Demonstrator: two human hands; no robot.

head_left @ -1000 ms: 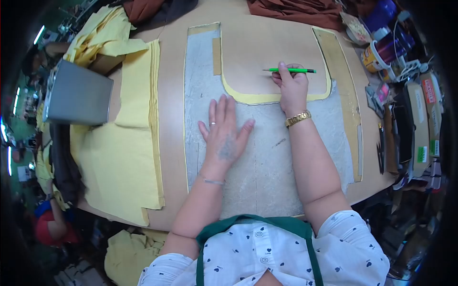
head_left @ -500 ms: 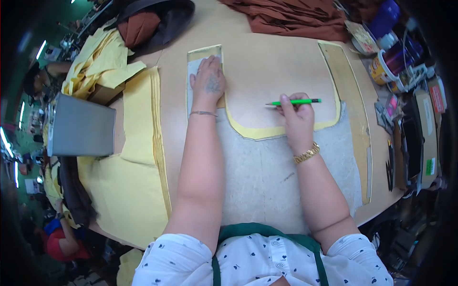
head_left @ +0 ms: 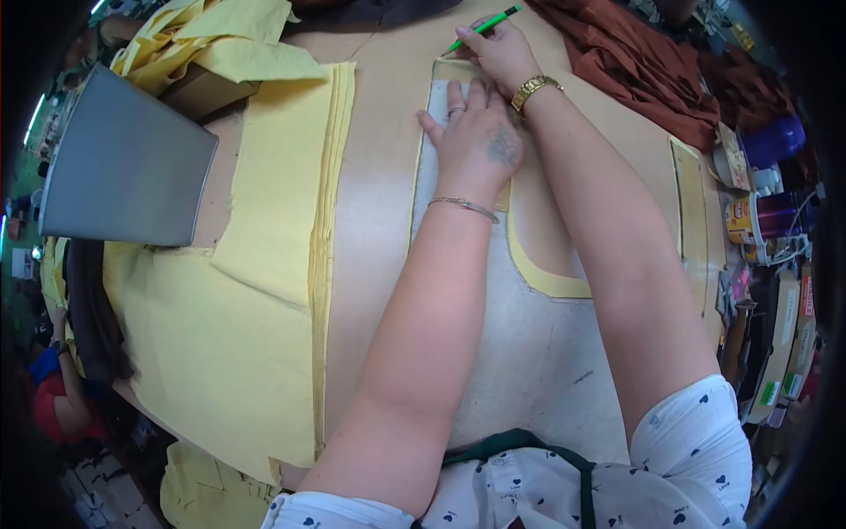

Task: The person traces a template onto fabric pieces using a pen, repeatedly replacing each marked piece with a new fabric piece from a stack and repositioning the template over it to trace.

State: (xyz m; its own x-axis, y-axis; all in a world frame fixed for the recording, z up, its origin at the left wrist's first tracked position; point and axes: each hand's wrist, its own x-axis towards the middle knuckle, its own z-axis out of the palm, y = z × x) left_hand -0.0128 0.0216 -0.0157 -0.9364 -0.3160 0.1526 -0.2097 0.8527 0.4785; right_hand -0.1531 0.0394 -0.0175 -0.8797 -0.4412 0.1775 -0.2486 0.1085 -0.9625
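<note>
The right hand (head_left: 502, 56) has carried the green pencil (head_left: 503, 17) up to the top of the left strip (head_left: 426, 176) of the grey pattern (head_left: 520, 370).
A second ago the pencil was nearly level over the U-shaped opening (head_left: 548, 231); now it slants, its tip at the strip's top left corner, contact too small to tell. The left hand (head_left: 480, 137), then flat below the opening's curve, has moved up onto the strip, so the hands, earlier well apart, are side by side. The right forearm (head_left: 617, 203) now crosses the opening.
</note>
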